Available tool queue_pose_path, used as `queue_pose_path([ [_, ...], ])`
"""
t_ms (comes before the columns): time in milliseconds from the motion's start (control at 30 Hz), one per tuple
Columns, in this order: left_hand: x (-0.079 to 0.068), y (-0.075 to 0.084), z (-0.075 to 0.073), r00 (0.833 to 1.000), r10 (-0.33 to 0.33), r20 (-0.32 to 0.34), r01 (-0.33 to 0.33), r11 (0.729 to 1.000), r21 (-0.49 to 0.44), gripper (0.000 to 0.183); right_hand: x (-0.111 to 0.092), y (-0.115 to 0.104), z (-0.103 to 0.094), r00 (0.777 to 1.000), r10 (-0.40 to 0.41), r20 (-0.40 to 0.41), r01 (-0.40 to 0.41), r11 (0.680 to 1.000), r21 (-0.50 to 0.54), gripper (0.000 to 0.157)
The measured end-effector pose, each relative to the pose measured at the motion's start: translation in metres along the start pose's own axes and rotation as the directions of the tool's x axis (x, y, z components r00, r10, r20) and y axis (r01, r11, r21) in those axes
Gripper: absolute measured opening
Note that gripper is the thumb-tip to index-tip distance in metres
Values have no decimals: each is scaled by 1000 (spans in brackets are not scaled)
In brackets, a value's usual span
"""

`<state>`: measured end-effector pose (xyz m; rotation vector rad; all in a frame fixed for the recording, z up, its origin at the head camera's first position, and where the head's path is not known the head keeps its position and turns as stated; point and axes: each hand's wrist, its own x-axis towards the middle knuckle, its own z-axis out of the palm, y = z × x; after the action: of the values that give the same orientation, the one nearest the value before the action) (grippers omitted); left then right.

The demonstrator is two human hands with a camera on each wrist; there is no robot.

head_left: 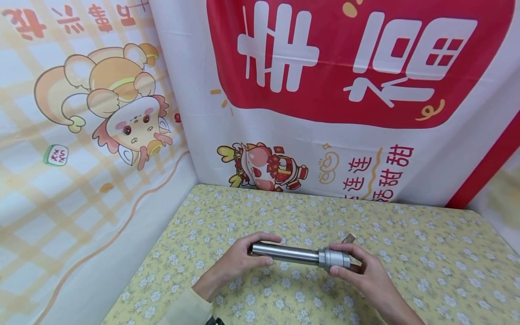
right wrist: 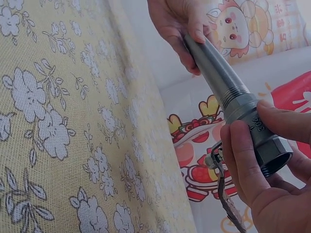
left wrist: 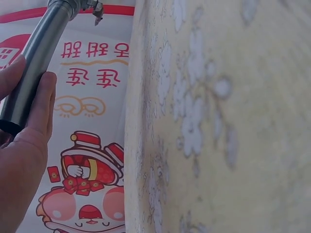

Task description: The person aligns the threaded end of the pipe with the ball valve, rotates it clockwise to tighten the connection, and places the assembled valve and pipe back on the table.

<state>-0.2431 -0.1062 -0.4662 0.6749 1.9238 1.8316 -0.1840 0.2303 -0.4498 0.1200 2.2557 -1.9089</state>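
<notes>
A straight steel pipe (head_left: 286, 253) is held above the table, joined at its right end to a steel ball valve (head_left: 335, 258). My left hand (head_left: 243, 258) holds the pipe's plain left end between thumb and fingers. On the valve body, my right hand (head_left: 367, 270) has its thumb on one side and fingers on the other. The right wrist view shows several screw threads (right wrist: 235, 97) exposed where the pipe enters the valve. The valve's open outlet faces away from the pipe, and its lever handle (right wrist: 227, 196) sticks out past my fingers.
A yellow flowered cloth (head_left: 227, 216) covers the table beneath my hands. Behind it hangs a white and red printed curtain (head_left: 260, 122). Another printed sheet (head_left: 53, 189) with a cartoon figure closes off the left side.
</notes>
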Motion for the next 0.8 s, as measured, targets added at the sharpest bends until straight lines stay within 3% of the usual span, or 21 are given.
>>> queue_pose_path([
  [133, 1, 0, 0, 1000, -6, -4, 6, 1000, 17, 47, -1, -1, 1, 1000, 5, 3, -5, 1000, 12, 61],
  [367, 1, -2, -3, 997, 49, 63, -56, 992, 110, 39, -2, -1, 0, 1000, 3, 11, -4, 1000, 11, 62],
  [533, 2, -3, -4, 993, 63, 95, -72, 993, 93, 39, -2, 0, 0, 1000, 3, 7, -3, 1000, 8, 61],
  [800, 2, -3, -3, 994, 62, 93, -65, 998, 23, 36, -2, 0, 1, 1000, 0, 14, -1, 1000, 23, 60],
])
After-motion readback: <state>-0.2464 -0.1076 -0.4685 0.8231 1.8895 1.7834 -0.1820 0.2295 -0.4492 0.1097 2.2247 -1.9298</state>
